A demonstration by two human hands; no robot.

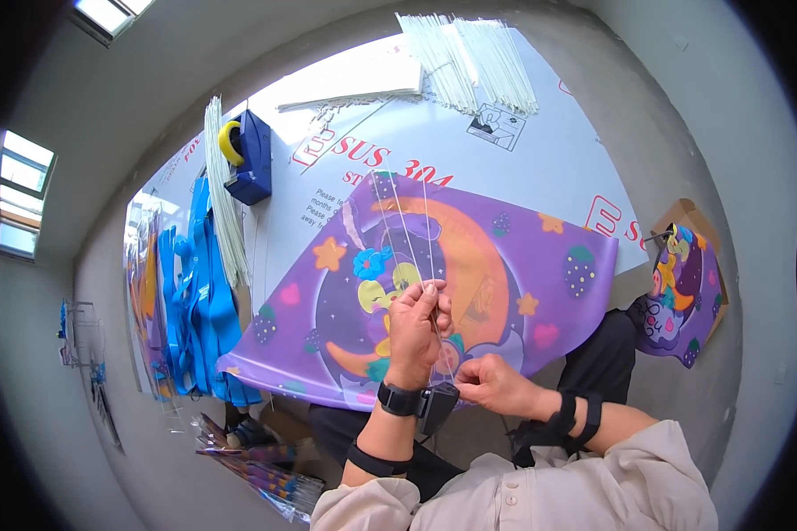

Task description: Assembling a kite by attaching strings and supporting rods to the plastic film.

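Note:
Across the near part of the table and my lap spreads a purple kite sheet (527,252), printed with a cartoon animal, an orange moon, stars and berries. My left hand (419,332) is closed above its middle, pinching thin white rods (428,230). The rods fan apart at their far ends, and their near ends run down past my wrist. Fingers curled, my right hand (496,387) is pinched by the near ends, over the sheet's lower edge. What lies between its fingertips is too small to make out.
On the table (540,159) are bundles of white rods (469,66), a blue tape dispenser (255,159) and blue straps (205,301). A box with a printed purple sheet (682,301) stands at the right. Plastic-wrapped packets (270,473) lie at the lower left.

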